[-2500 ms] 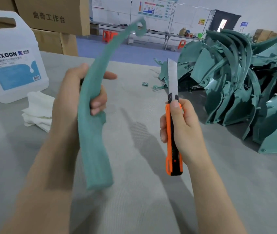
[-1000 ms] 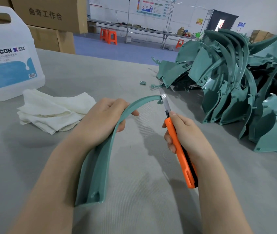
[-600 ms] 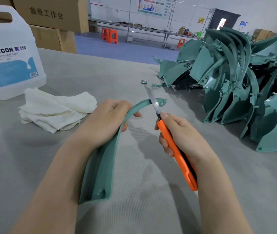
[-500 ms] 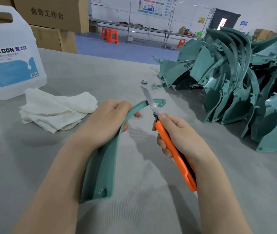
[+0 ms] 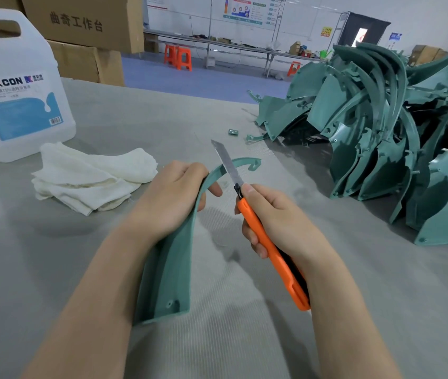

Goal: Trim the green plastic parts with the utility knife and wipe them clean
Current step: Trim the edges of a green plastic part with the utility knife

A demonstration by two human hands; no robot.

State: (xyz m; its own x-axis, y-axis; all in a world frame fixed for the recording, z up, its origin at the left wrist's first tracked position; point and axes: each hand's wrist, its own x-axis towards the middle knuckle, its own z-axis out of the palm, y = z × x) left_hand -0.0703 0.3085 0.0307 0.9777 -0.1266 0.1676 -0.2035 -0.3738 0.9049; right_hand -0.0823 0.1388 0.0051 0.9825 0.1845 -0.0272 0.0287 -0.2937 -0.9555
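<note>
- Between the two forearms, the left hand [image 5: 170,198] grips the curved green part [image 5: 173,263] at its middle. The fingers are wrapped round the outer edge, and one fingertip shows under the arc.
- The right hand [image 5: 277,222] is closed round the orange utility knife [image 5: 269,253], with one fingertip pressed at the top of the handle. The blade [image 5: 227,162] is pushed far out.
- The blade crosses the narrow arc of the part, just beyond the left hand's fingers. Whether it bites the edge or only lies in front of it, I cannot tell.
- The step in hand is, I judge, the trimming of this narrow end; the wiping is not yet begun.
- The next move calls for a shallow, steady stroke along the edge, kept away from the left fingertip, which is near the blade.
- The part's long axis runs from its wide end, low beside the left forearm, away from the person, then bends to the right. The hooked tip [image 5: 254,163] points right, toward the pile of green parts [image 5: 381,138].
- A folded white cloth [image 5: 88,176] lies on the grey table [image 5: 354,296] left of the hands, with a white jug [image 5: 17,88] behind it.
</note>
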